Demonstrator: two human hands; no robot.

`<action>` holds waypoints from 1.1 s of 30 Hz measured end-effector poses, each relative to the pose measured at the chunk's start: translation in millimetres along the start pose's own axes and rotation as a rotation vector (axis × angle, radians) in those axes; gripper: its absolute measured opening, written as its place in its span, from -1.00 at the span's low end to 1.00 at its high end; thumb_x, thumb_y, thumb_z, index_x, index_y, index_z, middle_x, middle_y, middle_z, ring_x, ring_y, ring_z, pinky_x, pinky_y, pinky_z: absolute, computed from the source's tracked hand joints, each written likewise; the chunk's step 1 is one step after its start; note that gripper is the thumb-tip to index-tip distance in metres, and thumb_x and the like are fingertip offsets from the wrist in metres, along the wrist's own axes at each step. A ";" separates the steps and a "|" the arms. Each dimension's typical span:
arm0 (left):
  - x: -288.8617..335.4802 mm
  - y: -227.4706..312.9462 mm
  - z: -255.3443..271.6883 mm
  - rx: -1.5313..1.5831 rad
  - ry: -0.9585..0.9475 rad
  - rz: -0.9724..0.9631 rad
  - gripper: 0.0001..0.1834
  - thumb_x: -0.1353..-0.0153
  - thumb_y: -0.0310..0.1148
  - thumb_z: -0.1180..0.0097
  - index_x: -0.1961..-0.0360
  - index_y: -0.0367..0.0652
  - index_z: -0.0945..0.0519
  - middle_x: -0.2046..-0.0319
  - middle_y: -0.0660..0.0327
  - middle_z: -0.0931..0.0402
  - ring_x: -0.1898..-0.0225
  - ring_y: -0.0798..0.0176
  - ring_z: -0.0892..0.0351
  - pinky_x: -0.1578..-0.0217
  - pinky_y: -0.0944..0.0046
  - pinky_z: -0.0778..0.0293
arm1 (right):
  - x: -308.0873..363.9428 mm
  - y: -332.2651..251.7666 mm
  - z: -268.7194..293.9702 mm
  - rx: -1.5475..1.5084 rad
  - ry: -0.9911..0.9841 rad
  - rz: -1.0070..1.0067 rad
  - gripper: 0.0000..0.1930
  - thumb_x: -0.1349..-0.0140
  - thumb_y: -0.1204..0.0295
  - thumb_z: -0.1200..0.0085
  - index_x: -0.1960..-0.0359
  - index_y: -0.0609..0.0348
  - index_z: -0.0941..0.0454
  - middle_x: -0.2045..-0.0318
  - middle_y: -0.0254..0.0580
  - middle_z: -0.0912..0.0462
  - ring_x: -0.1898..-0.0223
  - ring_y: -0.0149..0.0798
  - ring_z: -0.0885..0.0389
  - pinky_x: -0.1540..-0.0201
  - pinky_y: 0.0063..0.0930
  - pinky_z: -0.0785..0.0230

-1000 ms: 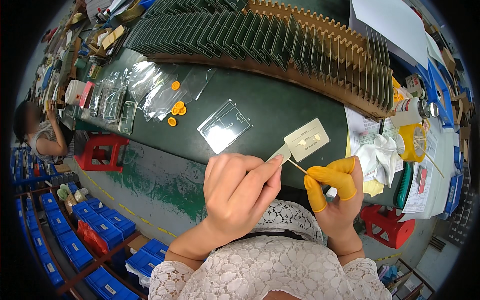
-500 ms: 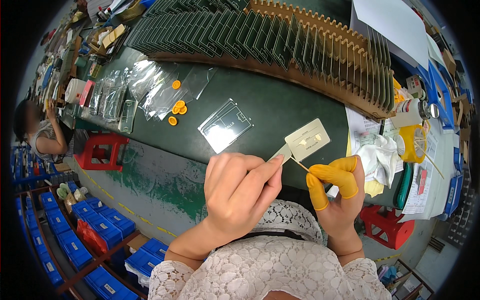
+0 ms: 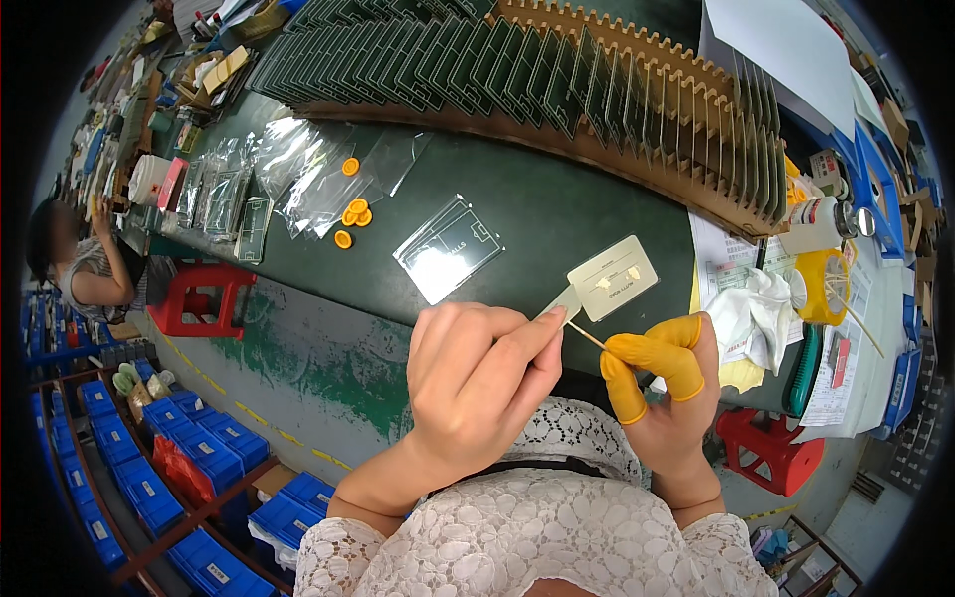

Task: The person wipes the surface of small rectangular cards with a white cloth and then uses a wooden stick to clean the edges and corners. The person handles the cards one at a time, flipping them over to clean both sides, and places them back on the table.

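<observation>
Pale, round-cornered and gold-flecked, the card [image 3: 611, 279] meets a strip [image 3: 569, 301] half-hidden in the pinching left hand [image 3: 479, 383], whether joined I cannot tell, while the right hand [image 3: 668, 390] grips a stick [image 3: 587, 335].

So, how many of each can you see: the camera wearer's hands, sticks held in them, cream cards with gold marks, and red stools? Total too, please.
Hands: 2, left hand and right hand
Held stick: 1, in the right hand
Gold-marked card: 1
Red stools: 2, left stool and right stool
Total: 6
</observation>
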State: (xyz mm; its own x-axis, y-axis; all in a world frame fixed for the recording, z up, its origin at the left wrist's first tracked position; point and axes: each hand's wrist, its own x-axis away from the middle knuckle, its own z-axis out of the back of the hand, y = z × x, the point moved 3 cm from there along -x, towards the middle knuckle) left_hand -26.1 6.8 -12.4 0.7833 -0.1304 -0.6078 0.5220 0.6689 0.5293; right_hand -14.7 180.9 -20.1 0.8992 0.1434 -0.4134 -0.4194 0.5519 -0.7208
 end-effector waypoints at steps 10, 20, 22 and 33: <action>-0.6 -4.1 -0.1 0.092 -0.025 0.086 -0.74 0.17 -0.68 -0.32 0.38 -0.22 -0.66 0.51 0.21 -0.52 0.47 0.21 -0.48 0.43 0.32 -0.36 | -2.0 1.0 6.5 -0.020 0.060 -0.001 -0.69 0.13 0.62 -0.35 0.27 0.17 -0.61 0.43 -0.21 -0.47 0.41 -0.22 -0.38 0.39 -0.43 -0.21; -2.5 -3.1 -1.4 0.113 -0.036 0.091 -0.74 0.17 -0.68 -0.32 0.39 -0.22 -0.64 0.49 0.21 -0.54 0.45 0.20 -0.49 0.42 0.32 -0.38 | -0.7 2.0 7.6 -0.036 0.085 0.006 -0.70 0.12 0.62 -0.33 0.28 0.16 -0.62 0.42 -0.22 -0.45 0.39 -0.24 -0.39 0.37 -0.44 -0.22; -2.9 -2.4 -1.1 0.097 -0.032 0.080 -0.74 0.18 -0.68 -0.31 0.39 -0.22 -0.64 0.49 0.21 -0.54 0.45 0.21 -0.49 0.42 0.31 -0.37 | -0.4 2.5 7.7 -0.041 0.087 0.004 -0.70 0.12 0.62 -0.33 0.28 0.17 -0.62 0.42 -0.22 -0.45 0.39 -0.23 -0.38 0.37 -0.44 -0.21; -1.7 -3.4 -1.7 0.090 -0.009 0.052 -0.72 0.19 -0.65 -0.31 0.37 -0.20 -0.61 0.48 0.24 -0.53 0.43 0.18 -0.50 0.40 0.28 -0.33 | -1.1 2.2 7.7 -0.028 0.090 0.009 -0.70 0.12 0.61 -0.34 0.29 0.17 -0.62 0.42 -0.22 -0.45 0.39 -0.23 -0.38 0.37 -0.43 -0.21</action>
State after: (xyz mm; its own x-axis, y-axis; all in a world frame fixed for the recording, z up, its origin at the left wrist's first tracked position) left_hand -29.8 5.9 -14.1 0.8130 -0.1038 -0.5729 0.5082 0.6067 0.6112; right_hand -15.8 188.2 -17.0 0.8810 0.0733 -0.4675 -0.4321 0.5273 -0.7316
